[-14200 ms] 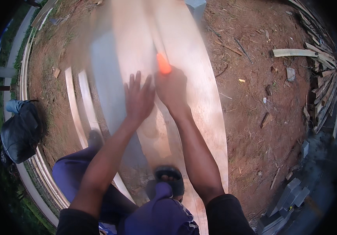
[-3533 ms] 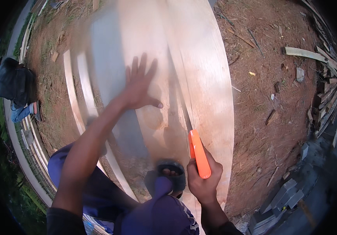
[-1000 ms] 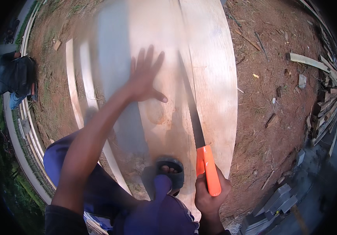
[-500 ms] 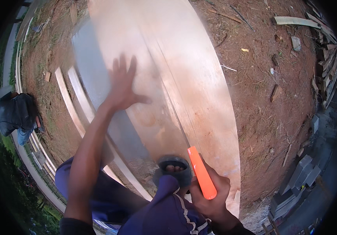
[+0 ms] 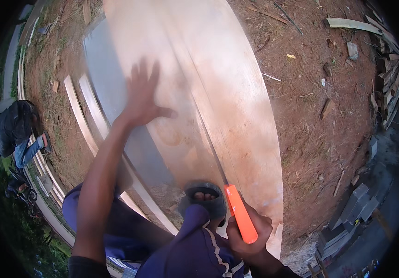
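A large pale plywood sheet (image 5: 250, 120) lies in front of me, with a long dark line running down its length. My right hand (image 5: 260, 228) is wrapped round the orange handle of a hand saw (image 5: 241, 215). The saw's thin blade is seen edge-on and lies along that line; how deep it sits is hard to tell. My left hand (image 5: 142, 97) is spread flat on the sheet, left of the line, its fingers apart and holding nothing. My sandalled foot (image 5: 204, 197) rests on the near part of the sheet, just left of the saw handle.
Two long wood strips (image 5: 95, 109) pass beneath the sheet's left side. Reddish soil (image 5: 310, 139) with scraps surrounds it. At the right are a pile of timber offcuts (image 5: 392, 88) and grey blocks (image 5: 354, 208). Another person (image 5: 16, 127) bends over at the far left.
My right hand has drawn the saw a little toward me. My left hand stays on the sheet. The other person at the left has shifted, and more of their leg shows.
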A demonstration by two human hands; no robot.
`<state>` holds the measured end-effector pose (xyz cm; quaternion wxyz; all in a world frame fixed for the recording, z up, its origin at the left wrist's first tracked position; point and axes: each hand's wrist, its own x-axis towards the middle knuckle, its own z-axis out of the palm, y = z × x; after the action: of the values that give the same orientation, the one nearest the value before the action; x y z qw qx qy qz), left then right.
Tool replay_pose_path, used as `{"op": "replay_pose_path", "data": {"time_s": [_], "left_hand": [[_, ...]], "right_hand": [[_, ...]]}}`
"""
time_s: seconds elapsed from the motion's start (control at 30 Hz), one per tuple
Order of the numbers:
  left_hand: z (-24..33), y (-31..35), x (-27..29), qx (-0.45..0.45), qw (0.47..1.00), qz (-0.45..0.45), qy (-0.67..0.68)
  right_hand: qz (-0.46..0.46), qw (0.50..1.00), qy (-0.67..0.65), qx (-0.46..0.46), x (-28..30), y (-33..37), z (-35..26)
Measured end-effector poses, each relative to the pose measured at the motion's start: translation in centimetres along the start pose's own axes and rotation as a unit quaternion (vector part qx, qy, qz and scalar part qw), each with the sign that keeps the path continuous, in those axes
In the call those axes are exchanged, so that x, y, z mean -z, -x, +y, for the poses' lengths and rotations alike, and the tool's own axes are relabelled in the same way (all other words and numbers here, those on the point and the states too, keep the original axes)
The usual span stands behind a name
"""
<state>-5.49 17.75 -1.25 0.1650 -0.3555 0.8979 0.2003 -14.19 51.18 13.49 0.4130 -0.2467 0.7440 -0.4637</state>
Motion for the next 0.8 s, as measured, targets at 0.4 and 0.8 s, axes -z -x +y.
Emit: {"op": "replay_pose_path", "data": {"time_s": [0.4, 0.8], "left_hand": [[-1.3, 0.4, -0.2, -0.008, 1.0, 0.009, 0.01], [-1.5, 0.6, 0.5, -0.008, 1.0, 0.002, 0.01]], "right_hand": [[0.012, 1.0, -0.005, 0.01, -1.9, -2.9, 0.3], [0.0, 0.999, 0.031, -0.036, -7.0, -15.6, -2.7]]}}
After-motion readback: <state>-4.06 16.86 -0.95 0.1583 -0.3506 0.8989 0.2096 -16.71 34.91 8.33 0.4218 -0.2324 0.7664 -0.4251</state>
